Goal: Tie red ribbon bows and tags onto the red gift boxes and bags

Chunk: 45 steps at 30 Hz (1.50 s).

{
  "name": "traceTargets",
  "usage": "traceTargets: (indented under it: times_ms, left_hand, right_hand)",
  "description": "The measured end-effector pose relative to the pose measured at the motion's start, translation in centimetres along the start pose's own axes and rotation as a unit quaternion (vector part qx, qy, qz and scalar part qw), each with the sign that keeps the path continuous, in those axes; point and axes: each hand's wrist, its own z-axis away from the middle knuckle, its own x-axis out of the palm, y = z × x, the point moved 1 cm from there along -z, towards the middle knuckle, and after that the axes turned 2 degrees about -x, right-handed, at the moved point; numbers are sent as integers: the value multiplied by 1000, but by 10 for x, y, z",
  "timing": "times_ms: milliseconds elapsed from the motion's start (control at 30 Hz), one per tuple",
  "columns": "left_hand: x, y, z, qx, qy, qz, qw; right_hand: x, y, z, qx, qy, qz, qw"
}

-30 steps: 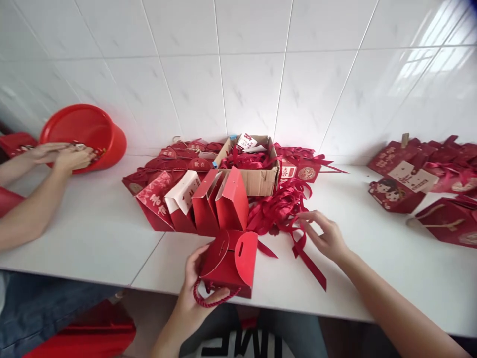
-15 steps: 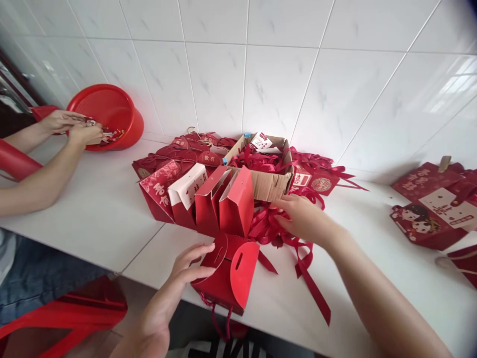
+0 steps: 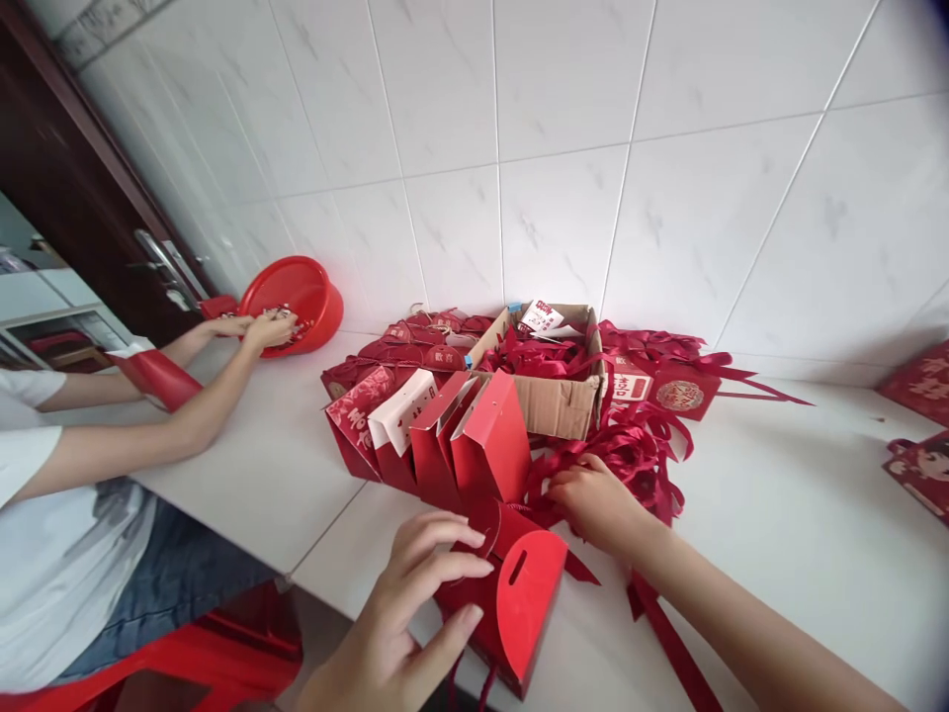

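“Red card is folded into a small box (image 3: 511, 590). Where is it placed?”

“On the white table (image 3: 801, 534), by the front edge (image 3: 318, 593). One flap (image 3: 532, 613) with a slot (image 3: 518, 567) is shown; the other flap (image 3: 490, 522) is partly covered by the left hand (image 3: 411, 603). The cord handle (image 3: 486, 684) is cut off by the bottom of the view.”

“How are the fingers held?”

“On the left hand they are spread apart over the box. The right hand (image 3: 597, 502) is dipped into the heap of ribbon (image 3: 645, 450) with its fingers bent. Their tips are hidden, so it cannot be told whether a ribbon is pinched.”

“What else is hard to see?”

“At the right side, printed boxes (image 3: 923, 386) are cut off. Far left, things are held by another person's hands (image 3: 268, 332) at a red tub (image 3: 332, 309), too small to be named.”

“And room to move?”

“Behind the box, the way is blocked by a row of standing boxes (image 3: 493, 445) and a carton (image 3: 556, 405). More room is left on the table to the right of the ribbon.”
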Motion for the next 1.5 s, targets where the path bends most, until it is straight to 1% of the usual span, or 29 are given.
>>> traceTargets:
  times_ms: [67, 133, 200, 267, 300, 333, 367, 400, 433, 467, 500, 567, 633, 700, 767, 800, 900, 967, 1000, 1033, 1100, 1167, 1267, 1333, 1433, 1500]
  left_hand:
    - [-6, 4, -1, 12, -5, 0, 1000]
    - [-12, 7, -2, 23, -5, -3, 1000]
    - [-17, 10, -5, 30, 10, -12, 999]
    - [-19, 12, -12, 28, 37, -20, 999]
    - [-20, 14, -16, 26, 56, -20, 998]
    - [-20, 17, -22, 21, 77, -16, 997]
    - [-20, 20, -28, 16, 98, -9, 995]
    - [-20, 25, -35, 11, 117, 1, 993]
    - [-18, 30, -42, 5, 132, 14, 991]
    - [-16, 36, -48, 3, 139, 29, 990]
    - [-14, 43, -54, 0, 138, 48, 989]
    - [-8, 55, -64, 13, 141, 91, 986]
    - [-4, 64, -68, 30, 179, 114, 977]
    - [-2, 67, -65, 46, 220, 118, 967]
    - [-2, 63, -57, 44, 234, 114, 964]
    - [-2, 59, -52, 31, 233, 112, 965]
    - [-1, 38, -36, -31, 247, 81, 965]
    - [2, 24, -26, -53, 263, 47, 962]
    - [5, 18, -21, -60, 260, 38, 963]
    - [9, 13, -18, -70, 248, 39, 965]
    - [15, 6, -14, -95, 207, 70, 971]
    - [20, 3, -12, -120, 164, 112, 973]
    - [23, 3, -13, -139, 115, 140, 974]
    - [23, 4, -14, -138, 98, 142, 975]
    - [22, 6, -13, -119, 87, 126, 981]
    - [21, 7, -12, -92, 78, 101, 988]
  right_hand:
    - [5, -4, -2, 6, 6, -1, 1000]
    - [3, -3, -3, 16, 26, -9, 999]
    - [-10, 1, -1, 33, 60, -17, 998]
    - [-32, 5, 8, 54, 147, -63, 986]
    - [-45, 5, 15, 66, 214, -114, 968]
    - [-58, 4, 24, 79, 289, -179, 937]
    - [-71, 0, 33, 100, 350, -233, 902]
    - [-81, -5, 43, 120, 382, -276, 874]
    - [-90, -13, 51, 125, 408, -310, 850]
    - [-97, -23, 58, 113, 406, -328, 845]
    - [-102, -33, 63, 83, 384, -328, 859]
    - [-105, -54, 67, 3, 319, -304, 897]
    - [-103, -68, 67, -60, 264, -282, 920]
    - [-100, -74, 64, -73, 238, -280, 927]
    - [-99, -72, 62, -48, 224, -282, 932]
    - [-99, -69, 62, -29, 216, -284, 934]
    - [-103, -58, 66, 27, 180, -293, 939]
    - [-106, -54, 69, 59, 144, -296, 943]
    - [-107, -53, 70, 73, 121, -292, 946]
    - [-107, -54, 70, 86, 95, -284, 950]
    - [-105, -57, 69, 111, 43, -271, 955]
    - [-101, -61, 65, 138, 10, -276, 951]
    - [-93, -65, 57, 167, -1, -297, 940]
    - [-88, -65, 52, 167, -4, -296, 940]
    - [-84, -63, 49, 161, -16, -286, 945]
    - [-82, -62, 49, 165, -23, -281, 945]
